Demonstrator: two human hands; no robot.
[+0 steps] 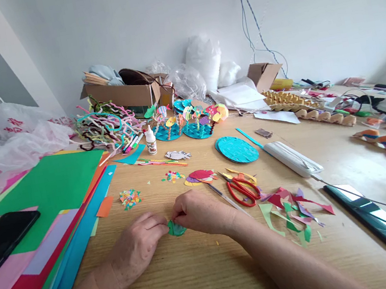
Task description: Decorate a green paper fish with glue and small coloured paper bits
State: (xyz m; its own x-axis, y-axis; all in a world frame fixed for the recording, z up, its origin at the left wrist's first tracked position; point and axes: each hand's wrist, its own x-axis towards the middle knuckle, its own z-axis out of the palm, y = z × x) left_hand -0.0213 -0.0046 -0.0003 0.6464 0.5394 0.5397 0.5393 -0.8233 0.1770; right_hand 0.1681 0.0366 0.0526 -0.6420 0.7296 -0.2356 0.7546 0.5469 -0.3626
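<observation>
A small green paper cutout [176, 228] lies between my two hands near the front of the table. My left hand [139, 238] comes in from the left, its fingers together and the tips gripping the cutout's left edge. Above its right side my right hand [198, 212] is closed in a pinch, and whatever is between those fingertips is hidden. Beyond them are two piles of paper confetti, one at the left [130, 199] and one farther back [173, 176]. Red-handled scissors [243, 190] and a grey pen [224, 194] lie to the right.
Stacked coloured paper [53, 179] and a black phone [4, 242] fill the left. Paper scraps [294, 209], a white pencil case [292, 158] and a dark glossy device [382, 225] lie right. Behind stand a glue bottle [151, 141], blue discs [237, 149] and a pipe-cleaner heap [111, 124].
</observation>
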